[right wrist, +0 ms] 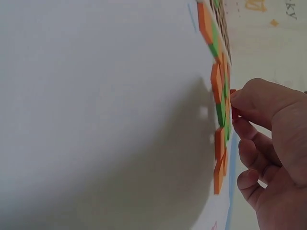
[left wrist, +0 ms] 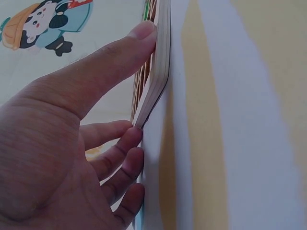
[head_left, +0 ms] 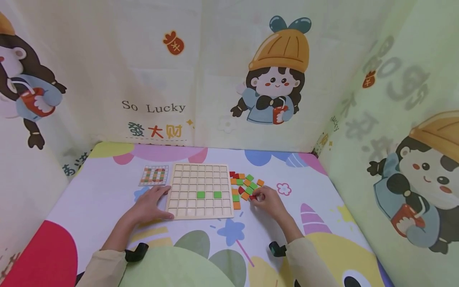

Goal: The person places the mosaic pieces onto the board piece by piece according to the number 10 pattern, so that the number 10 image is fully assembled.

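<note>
A wooden grid board (head_left: 183, 204) lies flat, two green square tiles (head_left: 201, 195) in the same row of its cells. My left hand (head_left: 150, 204) spreads at its left side, the thumb touching the near-left corner and fingertips along the edge. In the left wrist view the thumb (left wrist: 120, 52) lies straight against the board's rim (left wrist: 163, 52). Between thumb and forefinger my right hand (head_left: 267, 201) pinches a small red tile (right wrist: 234, 111). It is at the near right side of a loose pile of tiles (head_left: 250, 184), orange, green and red.
A small pattern card (head_left: 154, 175) with coloured squares lies beyond the left hand, left of the board. The tile pile borders the board's right edge. A printed cloth (head_left: 258, 239) covers the table, and fabric walls (head_left: 215, 79) with cartoon figures stand around it.
</note>
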Tool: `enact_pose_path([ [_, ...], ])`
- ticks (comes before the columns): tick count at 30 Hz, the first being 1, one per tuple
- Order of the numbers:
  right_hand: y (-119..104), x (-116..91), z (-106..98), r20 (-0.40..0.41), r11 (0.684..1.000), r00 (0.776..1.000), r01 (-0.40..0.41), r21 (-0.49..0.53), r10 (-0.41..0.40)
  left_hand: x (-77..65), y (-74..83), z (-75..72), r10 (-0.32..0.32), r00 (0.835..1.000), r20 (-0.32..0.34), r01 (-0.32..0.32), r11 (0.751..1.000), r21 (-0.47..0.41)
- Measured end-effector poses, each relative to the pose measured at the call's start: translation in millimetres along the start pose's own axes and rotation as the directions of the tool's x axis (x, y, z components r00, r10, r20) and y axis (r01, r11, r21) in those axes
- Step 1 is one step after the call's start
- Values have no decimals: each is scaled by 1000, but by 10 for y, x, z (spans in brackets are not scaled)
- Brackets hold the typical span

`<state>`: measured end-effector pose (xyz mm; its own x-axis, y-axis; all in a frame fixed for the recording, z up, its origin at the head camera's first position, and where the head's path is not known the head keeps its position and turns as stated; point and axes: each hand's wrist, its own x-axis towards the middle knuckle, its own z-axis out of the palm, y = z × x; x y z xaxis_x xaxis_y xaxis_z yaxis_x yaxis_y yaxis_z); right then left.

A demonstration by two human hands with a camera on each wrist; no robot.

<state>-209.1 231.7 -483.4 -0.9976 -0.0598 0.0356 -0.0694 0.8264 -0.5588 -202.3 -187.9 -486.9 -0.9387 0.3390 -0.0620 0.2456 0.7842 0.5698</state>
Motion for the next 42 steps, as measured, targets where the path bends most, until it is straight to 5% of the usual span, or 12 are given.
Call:
enact_pose_path([
  [11, -465, 113, 239, 70, 984, 982, 178, -14, -177, 7, -7, 12, -4, 1000, -3, 4, 1000, -2],
  [27, -1039, 129, 731, 208, 959, 937, 283, 17, -280, -11, -19, -7, 11, 1000, -7, -11, 1000, -3],
  [35, -1150, 118, 844, 171, 936, 922, 352, 11, -348, 13, -24, 15, 11, 1000, -8, -11, 1000, 5],
  [42, -1179, 138, 933, 143, 949, 939, 314, 18, -314, -1, -30, 16, 8, 1000, -15, -7, 1000, 11],
])
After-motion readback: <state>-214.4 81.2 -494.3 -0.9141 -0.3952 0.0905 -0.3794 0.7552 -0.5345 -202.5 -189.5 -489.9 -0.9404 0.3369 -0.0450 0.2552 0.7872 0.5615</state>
